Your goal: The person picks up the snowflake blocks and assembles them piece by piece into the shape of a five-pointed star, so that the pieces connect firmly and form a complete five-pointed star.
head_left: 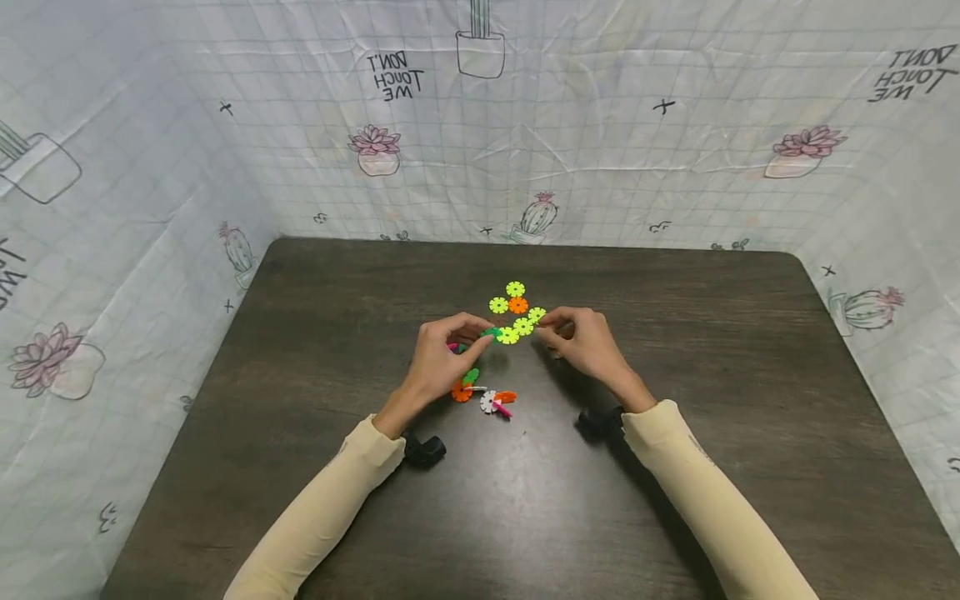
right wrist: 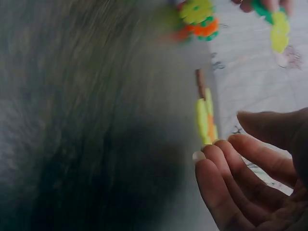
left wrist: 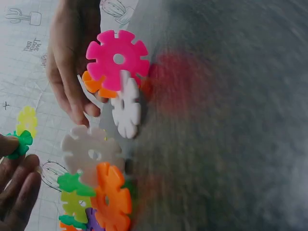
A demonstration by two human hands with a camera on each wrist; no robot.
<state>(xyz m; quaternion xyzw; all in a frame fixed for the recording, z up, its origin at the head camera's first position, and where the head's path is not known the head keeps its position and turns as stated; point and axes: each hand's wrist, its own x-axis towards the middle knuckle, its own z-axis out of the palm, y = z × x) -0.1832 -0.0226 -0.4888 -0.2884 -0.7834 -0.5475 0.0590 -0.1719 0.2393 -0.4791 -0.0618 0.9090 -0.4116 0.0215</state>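
My left hand (head_left: 442, 358) pinches a green notched building disc (head_left: 491, 332) between thumb and fingers, over the middle of the table. A yellow disc (head_left: 507, 336) joins its edge, and two more yellow discs (head_left: 522, 326) line up beyond it toward the right. At the far end of that row is my right hand (head_left: 585, 340), fingertips near the last yellow disc (head_left: 536, 316). In the right wrist view, the right hand's thumb and fingers (right wrist: 219, 185) stand apart with nothing between them. The left wrist view shows the held green disc (left wrist: 19, 144) at the fingertips.
Behind the hands lie loose yellow discs (head_left: 515, 289), an orange disc (head_left: 518, 305) and a brown one (head_left: 498, 320). Nearer me stand joined clusters, one with a white disc (head_left: 489, 402), another with an orange disc (head_left: 461, 391). Patterned cloth (head_left: 585, 167) walls the dark table (head_left: 712, 350).
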